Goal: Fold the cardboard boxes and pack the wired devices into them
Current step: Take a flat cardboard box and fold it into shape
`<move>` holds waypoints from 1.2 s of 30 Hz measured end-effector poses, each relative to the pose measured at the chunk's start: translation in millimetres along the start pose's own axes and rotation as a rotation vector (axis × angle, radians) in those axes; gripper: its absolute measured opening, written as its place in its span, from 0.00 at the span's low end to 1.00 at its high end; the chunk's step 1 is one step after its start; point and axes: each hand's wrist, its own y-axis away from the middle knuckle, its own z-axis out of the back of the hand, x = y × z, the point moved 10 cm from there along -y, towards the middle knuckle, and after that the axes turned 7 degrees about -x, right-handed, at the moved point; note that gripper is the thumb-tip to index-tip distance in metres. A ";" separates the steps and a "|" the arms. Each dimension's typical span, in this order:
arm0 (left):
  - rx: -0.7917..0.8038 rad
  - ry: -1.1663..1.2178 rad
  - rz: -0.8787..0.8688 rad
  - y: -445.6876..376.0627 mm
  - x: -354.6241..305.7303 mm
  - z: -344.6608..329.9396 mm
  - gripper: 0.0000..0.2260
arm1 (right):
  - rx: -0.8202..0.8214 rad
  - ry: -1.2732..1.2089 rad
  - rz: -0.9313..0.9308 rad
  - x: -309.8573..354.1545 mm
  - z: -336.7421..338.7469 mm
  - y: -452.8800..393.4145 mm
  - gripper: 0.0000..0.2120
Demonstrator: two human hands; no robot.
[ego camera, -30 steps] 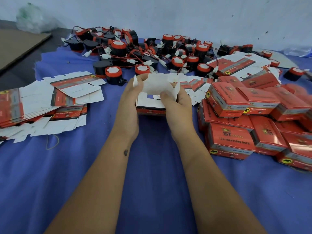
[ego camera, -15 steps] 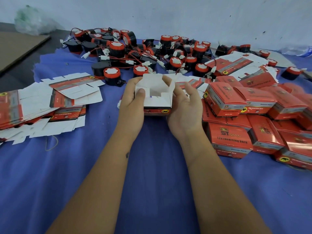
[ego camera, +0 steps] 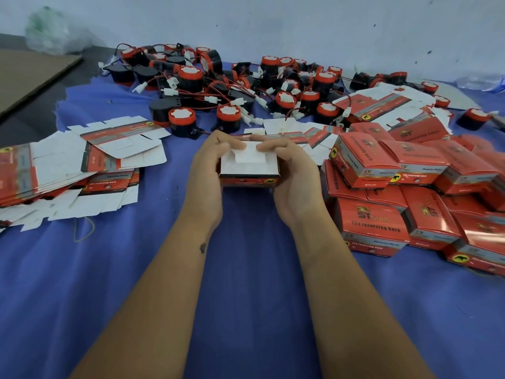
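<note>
- Cardboard box (ego camera: 249, 170), red with white flaps folded over its top, held low over a blue cloth (ego camera: 246, 296) at centre frame.
- Left hand (ego camera: 210, 170) curled round the box's left side, fingertips pressing on the white top flap.
- Right hand (ego camera: 293, 173) curled round the right side, fingers likewise down on the flap, close to those of the left.
- Blue cloth spread across the working surface, rumpled at its far-left edge; pale wall (ego camera: 273, 23) rising just behind.
- Brown cardboard sheet (ego camera: 24, 75) lying off the cloth at far left, a crumpled plastic bag (ego camera: 52, 34) beyond it.
- Wired devices (ego camera: 232, 83), black-bodied with red caps and white connectors, heaped in a tangle along the wall, beyond the hands.
- Flat unfolded boxes (ego camera: 68, 170) fanned out to the left.
- Packed red boxes (ego camera: 410, 192) stacked in a loose pile to the right, marked "12v reversing horn".
- Rubber band (ego camera: 83, 228) lying on the cloth below the flat stack.
</note>
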 end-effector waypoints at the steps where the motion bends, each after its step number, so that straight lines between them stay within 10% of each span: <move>1: 0.002 -0.044 -0.010 0.5 -0.9 -1.2 0.11 | 0.002 0.044 0.015 0.7 -0.3 0.3 0.09; 17: -0.081 -0.268 -0.096 3.5 -3.1 0.8 0.14 | -0.281 0.597 0.271 16.9 16.6 6.3 0.15; 25: -0.153 -0.488 -0.032 -9.7 -9.0 0.3 0.24 | -0.245 0.169 0.196 18.7 18.3 4.9 0.07; 30: 0.011 -0.173 0.100 4.6 12.0 -5.2 0.36 | -0.179 0.191 0.265 24.0 5.8 7.8 0.13; 36: -0.619 0.121 -0.010 -2.0 2.4 70.4 0.14 | -0.142 0.627 0.139 -10.4 -9.1 -4.6 0.20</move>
